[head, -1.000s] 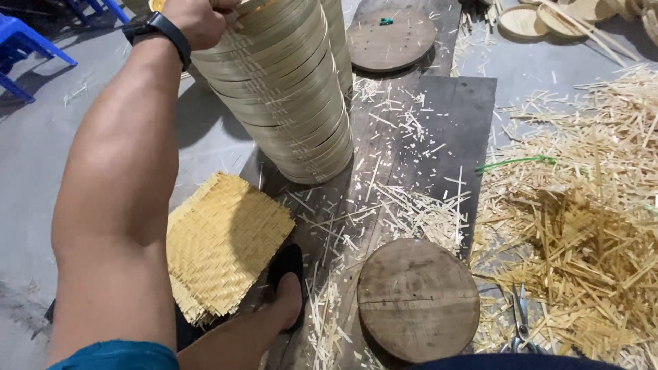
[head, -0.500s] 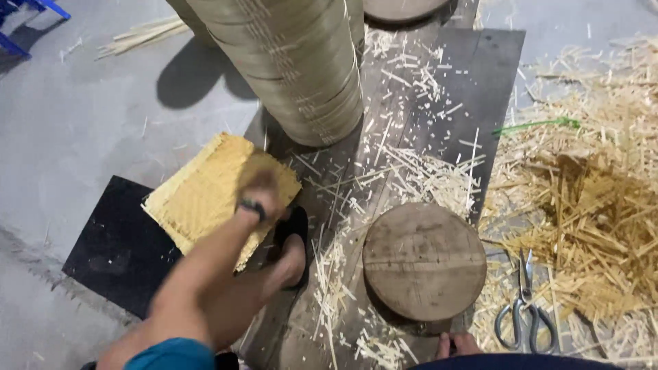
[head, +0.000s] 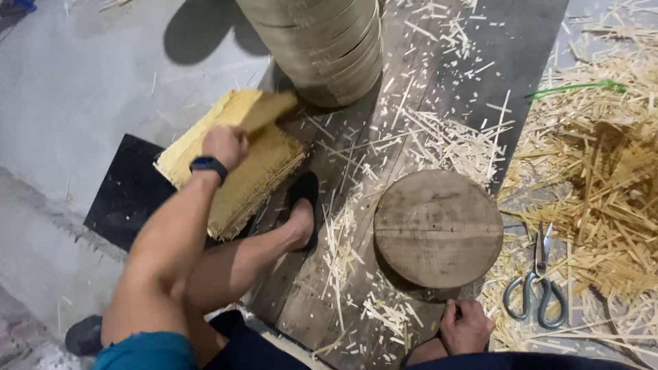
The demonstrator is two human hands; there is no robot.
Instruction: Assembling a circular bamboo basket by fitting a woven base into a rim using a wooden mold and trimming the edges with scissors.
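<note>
Woven bamboo mat [head: 264, 111] is lifting at one corner because we are gripping it in our left hand [head: 225, 145], above the mat stack [head: 240, 171]. Our right hand [head: 466, 327] is resting loosely curled, holding nothing, just below the round wooden block [head: 439, 228], with scissors [head: 538, 277] near its right.

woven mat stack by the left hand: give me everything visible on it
The mat stack is a pile of squarish, pale yellow woven sheets that look like bamboo, with fine weave and frayed edges. It lies flat, turned diagonally, partly on a black pad and partly on dark boards, just below the stack of bamboo rings. The left hand grips the top sheet, one corner lifted. A sandalled foot sits at its lower right edge.
</note>
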